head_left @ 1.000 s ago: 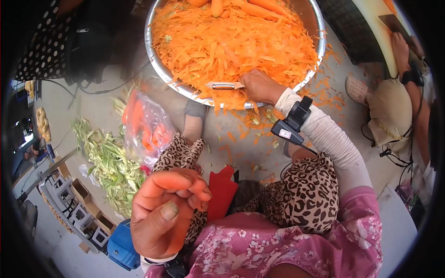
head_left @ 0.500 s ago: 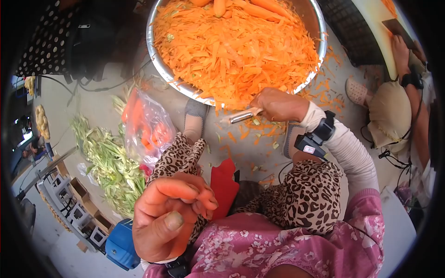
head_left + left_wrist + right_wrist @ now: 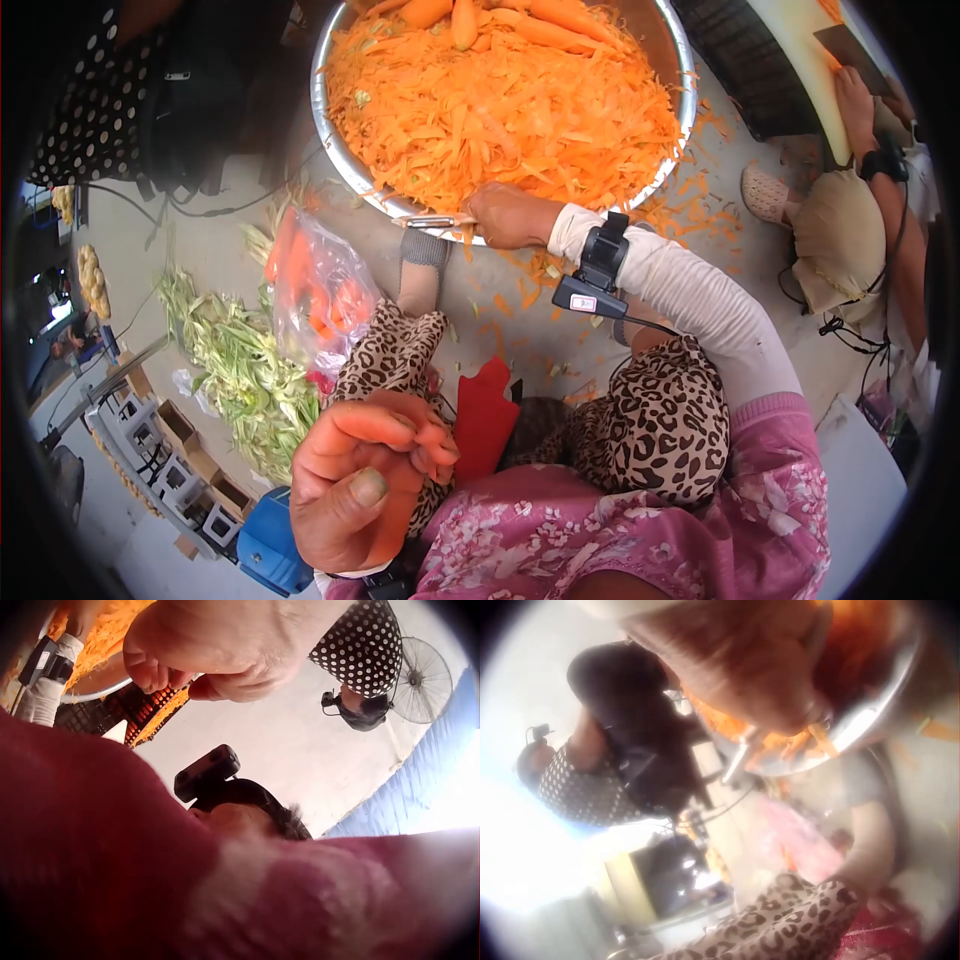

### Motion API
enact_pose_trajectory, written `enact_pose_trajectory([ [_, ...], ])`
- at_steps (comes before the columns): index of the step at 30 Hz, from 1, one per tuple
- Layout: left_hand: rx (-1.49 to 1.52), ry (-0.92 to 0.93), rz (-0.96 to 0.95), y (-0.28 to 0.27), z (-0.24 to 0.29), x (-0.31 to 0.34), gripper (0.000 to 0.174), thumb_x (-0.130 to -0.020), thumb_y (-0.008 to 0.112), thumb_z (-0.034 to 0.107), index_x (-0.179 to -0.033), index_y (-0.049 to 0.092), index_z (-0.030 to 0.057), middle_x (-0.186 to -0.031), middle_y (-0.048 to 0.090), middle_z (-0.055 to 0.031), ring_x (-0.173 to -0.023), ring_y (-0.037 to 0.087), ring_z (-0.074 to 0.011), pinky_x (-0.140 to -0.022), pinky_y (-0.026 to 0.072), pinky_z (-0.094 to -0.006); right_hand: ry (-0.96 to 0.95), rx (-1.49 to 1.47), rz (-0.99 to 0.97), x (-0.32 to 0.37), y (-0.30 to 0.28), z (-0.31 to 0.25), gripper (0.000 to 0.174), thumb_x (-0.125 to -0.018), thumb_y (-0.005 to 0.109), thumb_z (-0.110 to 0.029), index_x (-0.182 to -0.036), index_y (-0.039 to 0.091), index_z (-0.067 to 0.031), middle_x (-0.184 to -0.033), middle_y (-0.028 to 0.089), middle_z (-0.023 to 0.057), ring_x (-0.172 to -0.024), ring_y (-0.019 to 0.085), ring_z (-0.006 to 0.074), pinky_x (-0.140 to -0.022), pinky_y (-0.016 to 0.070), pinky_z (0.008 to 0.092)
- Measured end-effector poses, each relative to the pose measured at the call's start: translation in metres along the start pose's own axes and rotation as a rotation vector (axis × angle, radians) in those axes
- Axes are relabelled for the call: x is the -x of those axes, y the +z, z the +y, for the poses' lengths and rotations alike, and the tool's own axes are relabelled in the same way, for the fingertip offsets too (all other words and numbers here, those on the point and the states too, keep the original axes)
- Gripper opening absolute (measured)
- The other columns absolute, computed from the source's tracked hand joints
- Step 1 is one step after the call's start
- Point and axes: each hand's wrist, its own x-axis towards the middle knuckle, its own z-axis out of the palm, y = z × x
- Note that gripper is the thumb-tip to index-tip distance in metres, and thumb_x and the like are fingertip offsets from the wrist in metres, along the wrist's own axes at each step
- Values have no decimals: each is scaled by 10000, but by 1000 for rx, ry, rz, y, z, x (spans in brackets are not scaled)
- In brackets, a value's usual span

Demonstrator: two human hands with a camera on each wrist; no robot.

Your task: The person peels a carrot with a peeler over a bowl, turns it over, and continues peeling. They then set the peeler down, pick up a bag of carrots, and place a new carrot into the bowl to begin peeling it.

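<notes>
A peeler (image 3: 432, 222) with a metal head is gripped by my right hand (image 3: 512, 215), over the near rim of a wide metal basin (image 3: 345, 165). The basin is heaped with orange carrot peelings (image 3: 500, 120), and whole carrots (image 3: 560, 35) lie at its far side. In the right wrist view the peeler (image 3: 736, 763) juts out from below the blurred hand (image 3: 742, 667). My left hand (image 3: 365, 480) is raised in front of my lap, fingers loosely bent and stained orange, with nothing seen in it. The left wrist view shows that hand (image 3: 214, 649) from its outer side.
On the floor left of the basin are a plastic bag of carrots (image 3: 320, 280) and a pile of pale green husks (image 3: 245, 370). A blue container (image 3: 273, 540) stands low on the left. At right another person's hand (image 3: 855, 105) is beside a knife blade (image 3: 850, 60).
My right hand with the peeler first moved back off the peelings toward me, then swung left along the near rim. The left hand has barely shifted.
</notes>
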Motion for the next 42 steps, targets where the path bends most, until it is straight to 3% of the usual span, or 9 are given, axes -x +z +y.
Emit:
enact_pose_trajectory([
  [10,9,-23,20,10,-3,1,359,-809,664,170,-1052,537,-63,-1040,529,-250,-917,585,-300,-788,474,-377,-240,-331,80,78,-37,-9,73,-766,572,-4,-837,559,-5,-723,556,188,-704,549,401,-643,423,450],
  [12,7,-20,9,12,-5,-1,358,-812,660,172,-1052,537,-63,-1042,528,-250,-919,585,-300,-791,475,-376,-269,-314,159,94,-48,4,100,-803,593,-48,-899,583,-22,-725,583,145,-697,596,326,-640,449,412],
  [15,1,-25,-7,14,-8,-4,355,-817,652,176,-1054,537,-62,-1049,527,-247,-925,584,-298,-793,474,-374,-28,-477,240,107,-67,13,94,-845,600,-101,-839,587,-8,-710,593,150,-643,611,248,-578,468,374],
  [20,-16,-31,-16,17,-11,-4,351,-826,639,178,-1061,537,-61,-1058,527,-239,-936,581,-288,-793,468,-369,183,-1347,278,104,-94,20,165,-918,580,-153,-993,558,-8,-760,644,55,-586,628,77,-467,479,204],
  [21,-17,-36,-28,18,-12,-4,351,-827,638,178,-1065,536,-60,-1061,527,-237,-938,579,-285,-793,466,-368,393,-1017,362,96,-89,18,185,-917,582,-160,-1029,546,-16,-738,638,34,-547,619,78,-432,456,203],
  [28,10,-29,-79,12,-10,-5,350,-829,628,163,-1078,531,-62,-1067,525,-242,-943,579,-292,-790,467,-378,153,-782,5,63,-40,3,147,-907,591,-169,-912,609,-24,-696,607,14,-584,609,59,-522,484,226],
  [33,38,-8,-64,5,-6,-3,342,-825,624,150,-1074,528,-64,-1063,524,-252,-942,583,-305,-788,471,-387,-195,-247,22,39,-13,-12,67,-787,591,-72,-793,567,-9,-690,575,191,-676,563,402,-620,445,454],
  [38,45,17,-56,-1,1,1,331,-820,622,144,-1062,530,-64,-1054,524,-256,-934,586,-316,-798,477,-396,-247,-113,-5,-5,17,-23,55,-751,571,-37,-802,562,-19,-828,560,216,-809,553,398,-702,436,478],
  [42,38,26,-40,-5,4,3,332,-816,624,149,-1054,533,-63,-1036,526,-256,-922,588,-320,-775,482,-394,-153,-149,94,-42,15,-26,218,-774,585,-81,-980,611,-11,-898,567,237,-902,567,389,-757,447,467],
])
